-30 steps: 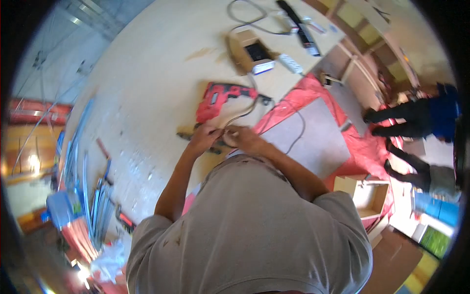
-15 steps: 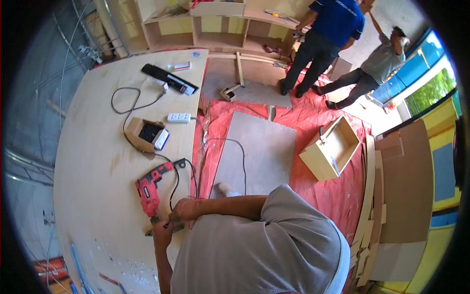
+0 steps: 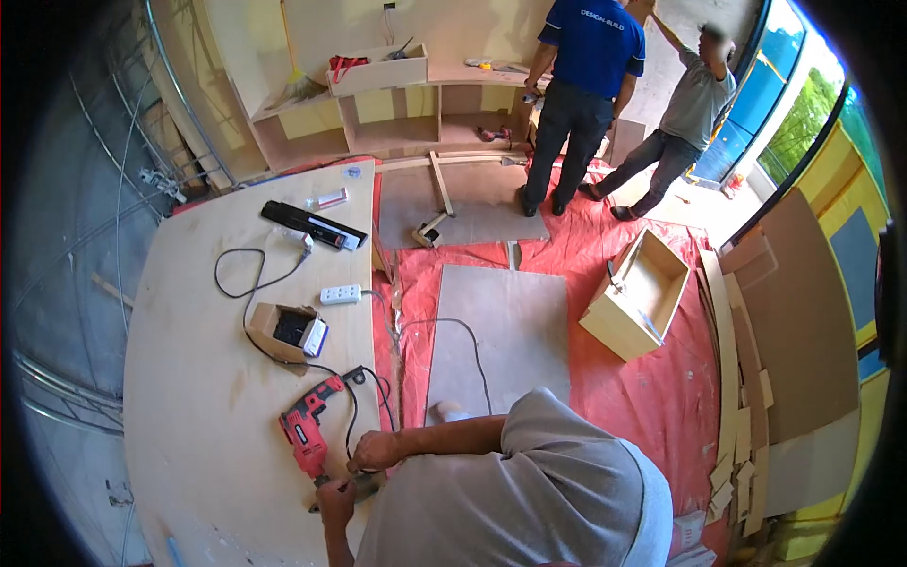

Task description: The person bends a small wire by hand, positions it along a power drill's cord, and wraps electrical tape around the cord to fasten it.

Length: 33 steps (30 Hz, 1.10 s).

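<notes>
A red and black corded power drill [image 3: 304, 437] lies on the pale wooden board, its handle towards the far end. My left hand [image 3: 335, 501] is closed around the drill's front end, near the chuck. My right hand [image 3: 375, 452] is closed just beside it, fingers together at the drill's nose. Whatever is between those fingers is too small and hidden to name. A dark piece [image 3: 367, 486] lies under and beside my hands, partly covered by them. The drill's black cord [image 3: 326, 367] loops from the handle across the board.
On the board [image 3: 203, 378] are an open cardboard box [image 3: 267, 331], a white power strip [image 3: 340, 295] and a long black case [image 3: 312, 225]. A wooden drawer box [image 3: 635, 295] stands on red floor sheeting. Two people [image 3: 586, 104] stand at the back right; wood strips [image 3: 732, 378] lie right.
The view has tilted up and shifted, so the board and drill appear lower and further right. Both hands stay together at the drill's front end.
</notes>
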Each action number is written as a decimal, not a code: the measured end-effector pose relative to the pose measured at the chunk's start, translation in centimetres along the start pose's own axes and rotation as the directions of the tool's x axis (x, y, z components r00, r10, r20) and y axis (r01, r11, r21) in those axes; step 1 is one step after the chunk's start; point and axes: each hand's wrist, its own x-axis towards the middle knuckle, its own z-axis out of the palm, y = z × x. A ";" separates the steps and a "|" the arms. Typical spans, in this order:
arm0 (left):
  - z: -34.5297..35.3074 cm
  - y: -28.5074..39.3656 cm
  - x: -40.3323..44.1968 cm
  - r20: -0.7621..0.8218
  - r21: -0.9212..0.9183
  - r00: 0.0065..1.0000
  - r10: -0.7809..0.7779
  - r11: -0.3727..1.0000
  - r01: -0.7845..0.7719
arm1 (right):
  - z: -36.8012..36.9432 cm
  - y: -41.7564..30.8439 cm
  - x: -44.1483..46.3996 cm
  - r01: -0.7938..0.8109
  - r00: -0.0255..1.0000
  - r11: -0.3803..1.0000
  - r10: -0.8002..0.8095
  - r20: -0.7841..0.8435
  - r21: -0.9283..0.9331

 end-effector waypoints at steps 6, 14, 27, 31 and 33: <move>2.0 -0.9 -0.2 0.017 -0.253 0.993 -0.121 0.960 0.121 | 0.1 0.7 -0.1 0.008 1.000 1.000 -0.009 0.024 0.021; 1.0 -2.5 -1.2 0.050 -0.288 0.980 -0.192 0.937 0.198 | 3.4 2.2 0.1 0.045 0.999 0.992 -0.043 -0.024 0.116; -2.1 2.4 -0.1 0.072 -0.465 0.961 -0.266 0.844 0.268 | -3.5 -1.7 -2.1 -0.174 0.936 0.980 0.195 -0.293 0.096; -1.9 2.6 0.8 0.053 -0.438 0.978 -0.204 0.875 0.206 | -1.8 0.1 -1.1 0.059 0.944 0.994 -0.025 -0.330 0.093; -1.7 2.3 0.9 0.037 -0.418 0.981 -0.189 0.889 0.187 | -1.6 0.6 -0.5 0.037 0.976 0.993 -0.012 -0.217 0.112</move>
